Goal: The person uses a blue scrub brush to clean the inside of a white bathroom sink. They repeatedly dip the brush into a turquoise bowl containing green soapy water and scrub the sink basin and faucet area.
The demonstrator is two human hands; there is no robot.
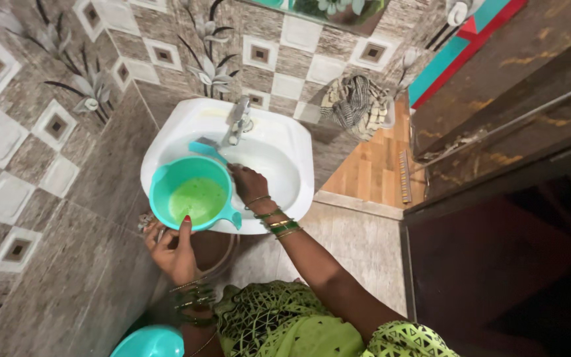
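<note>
A: Tiles (47,132) cover the wall on the far left, grey and patterned with flowers. What comes next, moving right?

B: The left hand (172,251), low against that wall. Its fingers curl under the near rim of a green bowl (193,195), and the thumb with the red nail presses on top of the rim, so the hand pinches the bowl's edge. Bangles (193,301) sit on that wrist.

A: And the bowl itself?

B: It rests over the left front part of the white sink (285,149), tilted a little, with pale green liquid pooled inside. Its spout points toward the right, at the front lip of the sink.

A: Where is the right hand?

B: The right hand (249,185) is just to the right of the bowl, inside the basin, touching or nearly touching the bowl's far right rim. Its fingers are bent and closed around the end of a teal brush (207,149), which slants up and left toward the tap (238,119). How tight the hold is, I cannot tell.

A: So the bowl lies between the two hands?

B: Yes, left hand at its near edge, right hand at its right side.

A: Further right?

B: A striped cloth (355,106) hangs on the wall, then a dark wooden door (497,86).
</note>
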